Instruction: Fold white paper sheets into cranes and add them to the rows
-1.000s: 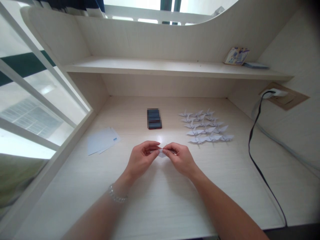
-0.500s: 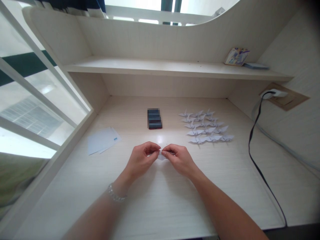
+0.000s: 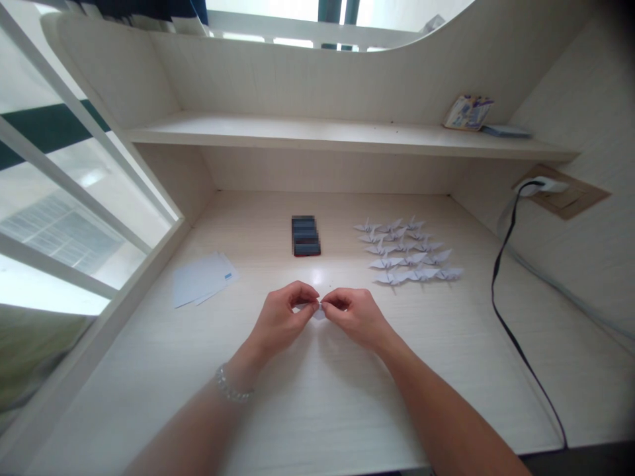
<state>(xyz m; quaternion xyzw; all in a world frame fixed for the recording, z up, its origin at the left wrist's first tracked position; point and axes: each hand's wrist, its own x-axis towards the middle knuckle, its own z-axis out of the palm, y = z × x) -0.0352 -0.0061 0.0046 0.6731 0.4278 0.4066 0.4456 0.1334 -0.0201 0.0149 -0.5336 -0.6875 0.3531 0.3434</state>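
Observation:
A small white folded paper piece is pinched between my two hands just above the pale desk. My left hand, with a bead bracelet on the wrist, grips its left side with closed fingers. My right hand pinches its right side; the fingertips of both hands nearly touch. Most of the paper is hidden by my fingers. Several finished white paper cranes lie in rows to the back right of my hands.
A dark phone lies flat behind my hands. Loose white sheets rest at the left by the window frame. A black cable runs from a wall socket down the desk's right side. A shelf above holds a small card.
My hands have drawn closer together over the paper piece, so less of it shows. Everything else on the desk is unchanged.

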